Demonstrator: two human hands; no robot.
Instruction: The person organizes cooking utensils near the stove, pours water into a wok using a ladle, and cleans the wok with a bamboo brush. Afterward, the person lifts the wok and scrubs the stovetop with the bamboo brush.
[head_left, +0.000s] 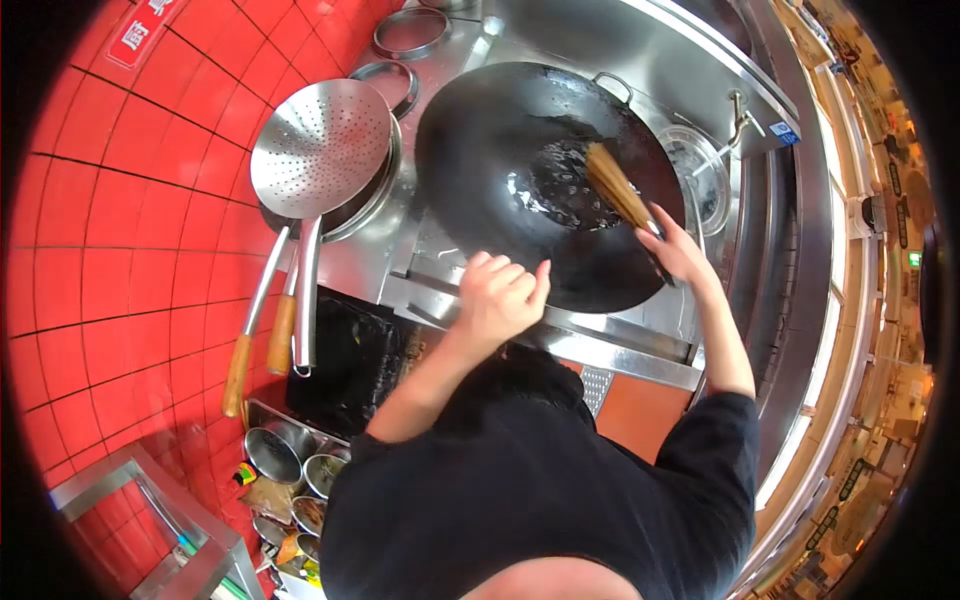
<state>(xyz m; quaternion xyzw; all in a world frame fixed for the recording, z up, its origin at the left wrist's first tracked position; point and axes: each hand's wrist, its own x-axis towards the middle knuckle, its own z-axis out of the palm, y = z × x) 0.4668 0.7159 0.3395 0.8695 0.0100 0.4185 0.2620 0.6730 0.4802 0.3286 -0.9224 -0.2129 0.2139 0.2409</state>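
Note:
A large black wok (470,190) sits on the steel range, with a shiny pool of liquid in its bottom. In my right hand (680,250) is a bamboo wok brush (618,187) with a dark handle; its bristles reach into the wok near the liquid. My left hand (500,298) is curled at the wok's near rim, its thumb sticking up. Its palm side is hidden, so I cannot see whether it grips anything there. One loop handle (614,86) shows on the wok's far side.
Left of the wok, a perforated strainer (322,150) rests over a pot, handles jutting toward me. Metal rings (411,33) lie behind it. A tap (740,118) and a round clear container (708,190) are at right. Several metal containers (273,455) stand lower left, by red tiles.

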